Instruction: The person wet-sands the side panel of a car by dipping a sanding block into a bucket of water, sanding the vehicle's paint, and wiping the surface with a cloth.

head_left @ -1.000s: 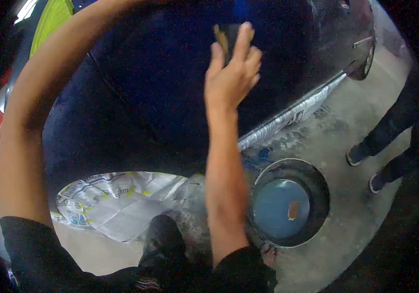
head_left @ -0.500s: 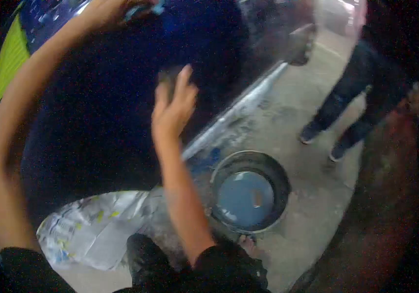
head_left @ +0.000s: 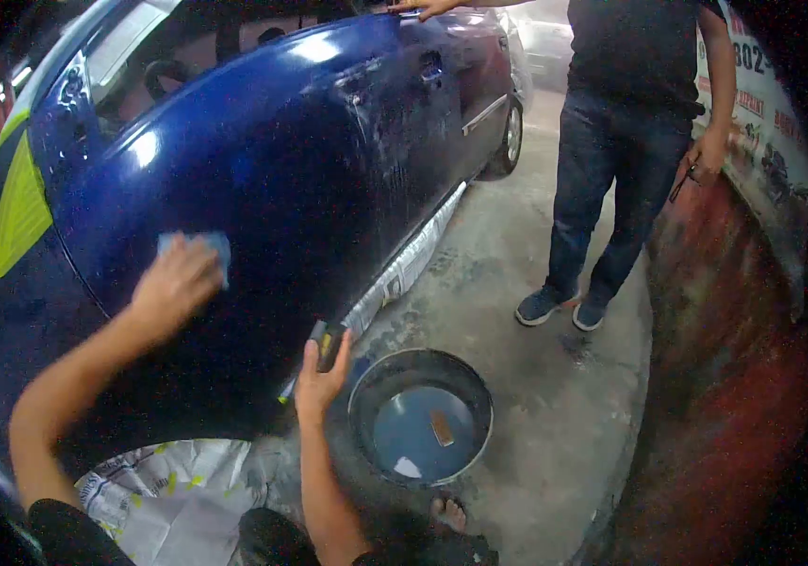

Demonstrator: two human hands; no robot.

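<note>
My left hand is pressed over a light blue cloth on the side of a wet, dark blue car door. In my right hand a small dark sanding block with a yellow mark is gripped between thumb and fingers. This hand is low in front of the door, near its bottom edge; I cannot tell if the block touches the paint. A round dark tub of bluish water stands on the floor to its right, with a brown rectangular piece in it.
Another person stands on the right, one hand resting on the car's top edge. Paper masking covers the wheel and the sill. Yellow-green tape marks the front panel. A reddish surface is at the right.
My left hand has come down from the upper door onto its lower front part with the cloth. My right hand has lowered with the block. The view has tilted up, showing more of the other person.
</note>
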